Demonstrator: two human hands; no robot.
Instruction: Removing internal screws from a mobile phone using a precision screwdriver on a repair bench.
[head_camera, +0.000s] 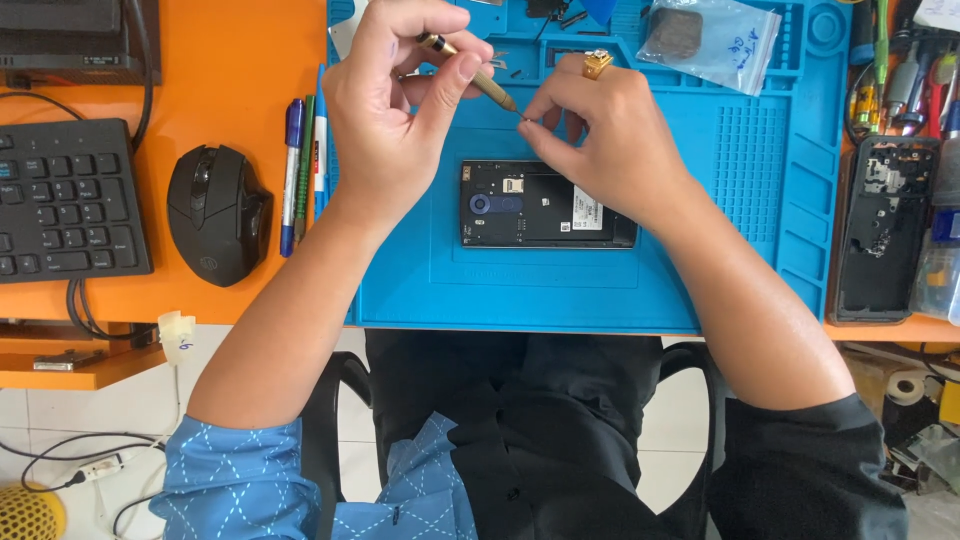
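While both hands hover over the far half of the blue work mat (760, 250), I note the left hand (395, 110) closed around a gold-tipped screwdriver (470, 70), thumb and fingers clamped on its shaft. The tool slants down toward the right hand (600, 135), and its tip meets that hand's pinched thumb and forefinger. Those fingertips (528, 122) are pressed together, possibly on a small screw; the part is too small for me to confirm. A gold ring sits on one right finger.

An opened phone (548, 204) lies flat near the mat's centre, just nearer the body than both hands, its right end partly under the right wrist. A clear plastic bag (715, 38) rests at the mat's far right corner. Left of the mat, on the orange desk (230, 60), lie several pens (302, 170), a black mouse (217, 212) and a keyboard (65, 200).
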